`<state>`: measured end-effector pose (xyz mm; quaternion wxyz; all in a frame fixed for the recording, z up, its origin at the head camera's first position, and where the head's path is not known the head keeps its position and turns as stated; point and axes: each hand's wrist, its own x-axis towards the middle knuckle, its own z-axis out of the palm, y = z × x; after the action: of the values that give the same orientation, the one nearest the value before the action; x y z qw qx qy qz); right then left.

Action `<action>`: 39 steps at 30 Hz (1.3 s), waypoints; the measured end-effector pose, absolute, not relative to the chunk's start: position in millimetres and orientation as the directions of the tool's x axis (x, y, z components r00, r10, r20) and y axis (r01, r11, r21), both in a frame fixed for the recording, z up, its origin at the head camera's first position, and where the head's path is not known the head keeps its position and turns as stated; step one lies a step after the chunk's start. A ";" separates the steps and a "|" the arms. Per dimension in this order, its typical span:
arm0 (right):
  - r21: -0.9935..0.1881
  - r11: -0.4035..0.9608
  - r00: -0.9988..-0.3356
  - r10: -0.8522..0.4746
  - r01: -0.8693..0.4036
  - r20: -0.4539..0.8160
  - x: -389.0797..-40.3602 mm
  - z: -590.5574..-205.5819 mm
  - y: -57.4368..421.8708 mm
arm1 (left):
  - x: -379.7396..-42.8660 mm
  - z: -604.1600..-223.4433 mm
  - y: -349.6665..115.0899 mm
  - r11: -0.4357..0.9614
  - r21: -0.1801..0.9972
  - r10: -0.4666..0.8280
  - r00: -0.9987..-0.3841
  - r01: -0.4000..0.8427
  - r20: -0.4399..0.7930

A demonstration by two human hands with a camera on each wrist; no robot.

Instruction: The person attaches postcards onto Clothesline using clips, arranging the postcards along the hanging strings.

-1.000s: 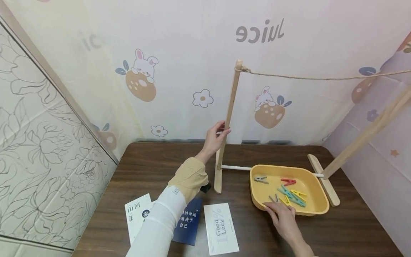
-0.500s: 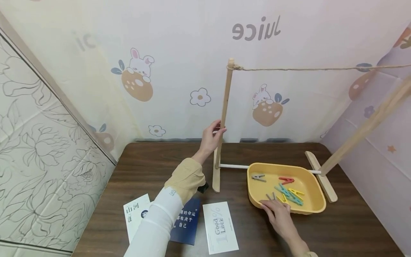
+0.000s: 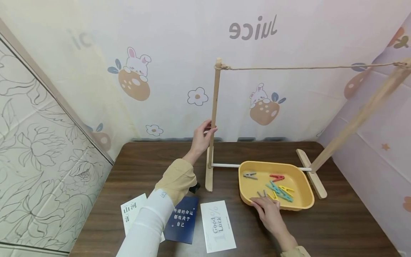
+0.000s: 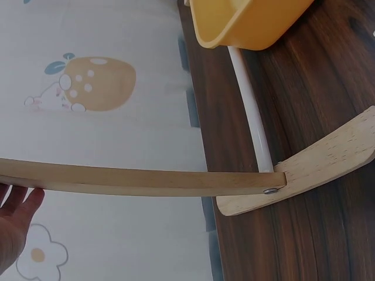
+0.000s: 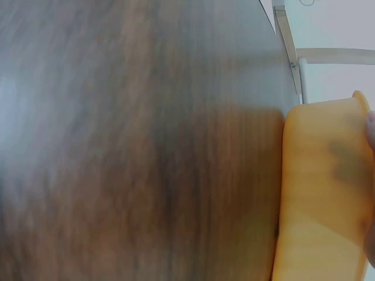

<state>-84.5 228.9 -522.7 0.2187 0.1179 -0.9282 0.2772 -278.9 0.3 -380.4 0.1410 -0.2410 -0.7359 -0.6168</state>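
A wooden stand has two upright posts with a twine line (image 3: pixel 298 67) tied between them and a white rod (image 3: pixel 226 165) joining their feet. My left hand (image 3: pixel 200 140) grips the left wooden post (image 3: pixel 215 96), thumb on the near side and fingers behind. In the left wrist view the fingertips touch that post (image 4: pixel 140 180). My right hand (image 3: pixel 271 216) holds the near rim of a yellow plastic basin (image 3: pixel 242 178), fingers over the edge. Inside the basin lie several clothespins: a red clothespin (image 3: pixel 277 177), teal clothespins (image 3: pixel 280 192), and yellow and grey ones.
On the dark wood table (image 3: pixel 154 160) lie a white "Good Luck" card (image 3: pixel 218 226), a navy card (image 3: pixel 181 221) and a white card (image 3: pixel 133 210) partly under my left sleeve. A small black object (image 3: pixel 194 188) sits by that sleeve. The right post (image 3: pixel 353 132) leans toward the right.
The stand has shifted left with my left hand on its post. The basin and my right hand have moved left too, closer to the cards. The head view has also turned slightly.
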 end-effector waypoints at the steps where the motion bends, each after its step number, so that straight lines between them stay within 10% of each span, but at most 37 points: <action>1: -0.466 0.818 -0.879 -0.096 -0.337 0.467 -84.8 -523.0 227.1 | -276.8 -377.9 -1.9 0.119 0.842 0.180 -0.846 0.526 0.502; 39: -0.470 0.833 -0.918 -0.106 -0.292 0.382 -78.8 -520.5 167.2 | -261.2 -382.9 -86.7 0.226 0.842 0.095 -0.871 0.490 0.482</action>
<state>-78.8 167.2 -520.5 0.1729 0.1055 -0.9416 0.2691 -261.2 -86.7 -382.9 0.1669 -0.1913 -0.7651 -0.5918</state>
